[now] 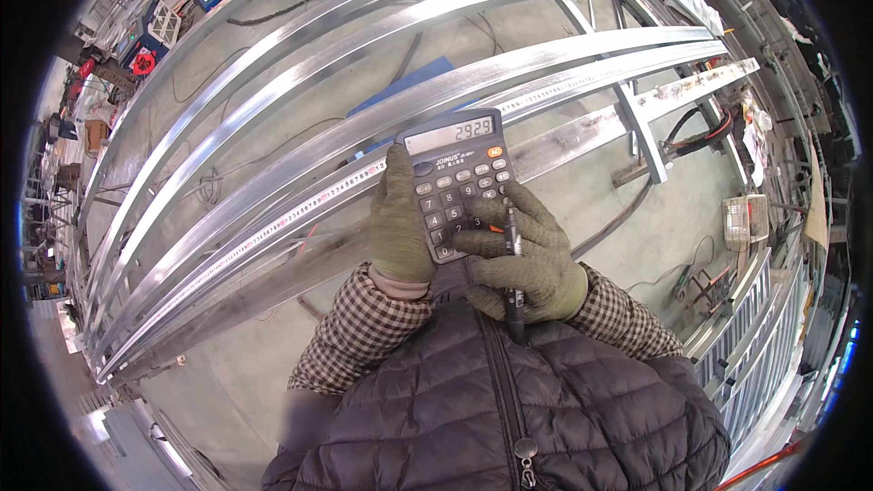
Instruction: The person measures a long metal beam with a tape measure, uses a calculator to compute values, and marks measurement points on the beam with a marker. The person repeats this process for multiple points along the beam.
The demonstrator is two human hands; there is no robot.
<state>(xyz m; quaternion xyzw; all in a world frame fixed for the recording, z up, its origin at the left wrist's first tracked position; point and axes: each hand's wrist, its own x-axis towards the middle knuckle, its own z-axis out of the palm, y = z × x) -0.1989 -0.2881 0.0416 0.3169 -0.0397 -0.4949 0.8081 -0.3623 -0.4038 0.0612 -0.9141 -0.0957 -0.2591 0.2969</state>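
A dark grey calculator (435, 167) with a lit display and rows of keys is held up in front of my chest. My left hand (400, 223), in a green knitted glove, grips its left edge with the thumb along the side. Over the lower right keys is my right hand (536, 259), gloved the same way, its fingers curled round a black marker pen (516, 255). Its fingertips hide some of the keys. Just beyond the calculator, a measuring tape (300, 212) lies stretched along a shiny metal tube.
Long silver metal tubes (382, 95) run side by side across the view, over crossbars (639, 127) at the right. A white plastic basket (746, 221) stands on the right floor near stacked metal profiles (750, 309). Cables and a dark hose (618, 218) lie on the floor.
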